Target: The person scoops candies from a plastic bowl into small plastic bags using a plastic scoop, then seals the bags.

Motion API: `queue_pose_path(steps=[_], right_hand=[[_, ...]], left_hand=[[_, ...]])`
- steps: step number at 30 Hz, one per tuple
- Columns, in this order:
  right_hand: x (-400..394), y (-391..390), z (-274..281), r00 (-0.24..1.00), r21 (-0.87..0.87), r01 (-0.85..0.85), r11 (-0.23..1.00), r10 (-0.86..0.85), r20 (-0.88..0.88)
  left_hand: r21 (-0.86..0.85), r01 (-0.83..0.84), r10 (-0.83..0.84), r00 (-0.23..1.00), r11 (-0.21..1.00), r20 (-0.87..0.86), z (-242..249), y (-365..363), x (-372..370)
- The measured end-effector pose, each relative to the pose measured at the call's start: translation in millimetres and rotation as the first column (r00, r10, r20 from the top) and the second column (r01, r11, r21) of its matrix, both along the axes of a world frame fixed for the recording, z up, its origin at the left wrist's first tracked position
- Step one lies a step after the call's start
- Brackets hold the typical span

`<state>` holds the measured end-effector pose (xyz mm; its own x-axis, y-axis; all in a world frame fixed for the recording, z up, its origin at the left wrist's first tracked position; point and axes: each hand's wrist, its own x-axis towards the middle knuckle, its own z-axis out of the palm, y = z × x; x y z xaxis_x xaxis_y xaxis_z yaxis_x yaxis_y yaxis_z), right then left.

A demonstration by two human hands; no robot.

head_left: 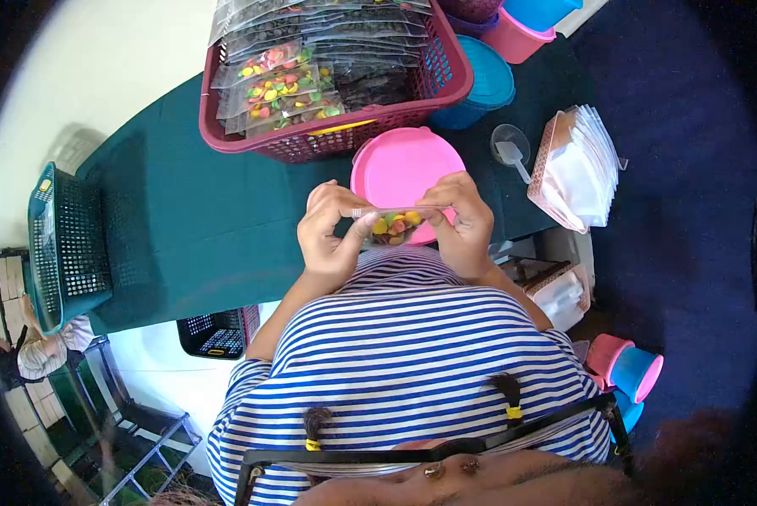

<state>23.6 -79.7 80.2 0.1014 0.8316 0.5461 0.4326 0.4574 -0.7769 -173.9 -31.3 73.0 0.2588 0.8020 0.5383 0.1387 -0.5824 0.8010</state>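
A small clear plastic bag (394, 226) of yellow, red and green pieces is stretched between my two hands, in front of my striped shirt. My left hand (332, 228) pinches its upper left corner between thumb and fingers. At the opposite corner, my right hand (461, 221) grips in the same way. The coloured pieces lie in the lower part of the bag, below its straight top edge. Just behind my hands is a round pink lid (404, 164), partly covered by them.
A maroon basket (290, 145) full of filled bags stands behind the lid. Blue tub (480, 80), scoop in a cup (510, 152) and woven tray of flat bags (547, 190) are to the right. A green basket (67, 244) stands left on the green-covered table (176, 228); a person (45, 350) is beyond.
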Motion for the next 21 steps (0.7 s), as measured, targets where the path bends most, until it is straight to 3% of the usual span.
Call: queue_pose_path(steps=[8, 10, 17, 18, 19, 20, 21], right_hand=[[1, -8, 5, 1.000, -0.015, 0.025, 1.000, -0.025, -0.001], [1, -14, 11, 0.992, -0.041, 0.062, 0.997, -0.058, 0.110], [17, -16, 13, 0.993, 0.036, 0.094, 0.995, -0.096, 0.063], [19, -16, 6, 0.996, 0.017, 0.075, 0.997, -0.074, -0.049], [19, -16, 2, 0.997, 0.019, 0.070, 0.997, -0.069, -0.043], [19, -13, 2, 0.991, 0.082, 0.114, 0.990, -0.109, -0.074], [19, -10, 3, 0.984, 0.142, 0.159, 0.977, -0.144, -0.110]], left_hand=[[-0.001, -0.012, 0.012, 1.000, 1.000, 0.017, -4, -2, -10], [0.038, -0.017, 0.018, 0.999, 0.999, -0.029, 2, -5, -14], [0.175, -0.014, 0.035, 0.992, 0.984, -0.119, 10, 7, 10], [0.110, -0.121, 0.126, 0.991, 0.987, -0.039, 8, 4, 18], [0.029, -0.226, 0.225, 0.974, 0.974, 0.033, 7, -2, 22], [0.149, -0.210, 0.203, 0.977, 0.966, 0.062, 9, -7, 25], [0.279, -0.088, 0.119, 0.988, 0.956, -0.095, 15, -10, 22]])
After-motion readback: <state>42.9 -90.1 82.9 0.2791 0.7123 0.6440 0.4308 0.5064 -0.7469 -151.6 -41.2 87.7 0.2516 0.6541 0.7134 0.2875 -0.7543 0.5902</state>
